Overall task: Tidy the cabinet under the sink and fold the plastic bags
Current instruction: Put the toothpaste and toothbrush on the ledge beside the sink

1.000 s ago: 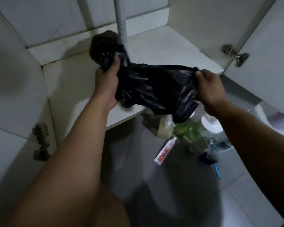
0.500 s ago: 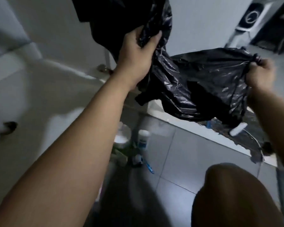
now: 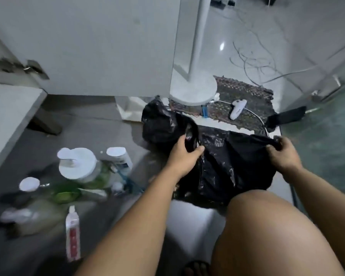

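A crumpled black plastic bag (image 3: 225,168) is stretched low over the floor in front of my knee. My left hand (image 3: 184,157) grips its bunched left end, where more black plastic (image 3: 159,122) bulges toward the cabinet door. My right hand (image 3: 283,156) pinches the bag's right edge. The open cabinet door (image 3: 100,46) stands at the upper left, and the edge of the cabinet shelf (image 3: 6,116) shows at the far left.
Bottles and jars (image 3: 78,166) and a red-and-white tube (image 3: 73,234) lie on the grey floor to the left. A white stand base (image 3: 193,90), a patterned mat (image 3: 245,100) with a white device (image 3: 237,110) and cables lie beyond the bag. My bare knee (image 3: 267,226) fills the lower right.
The view swung from the cabinet interior out to the floor. Both hands carried the bag out of the cabinet and lowered it toward the floor, still gripping its two ends.
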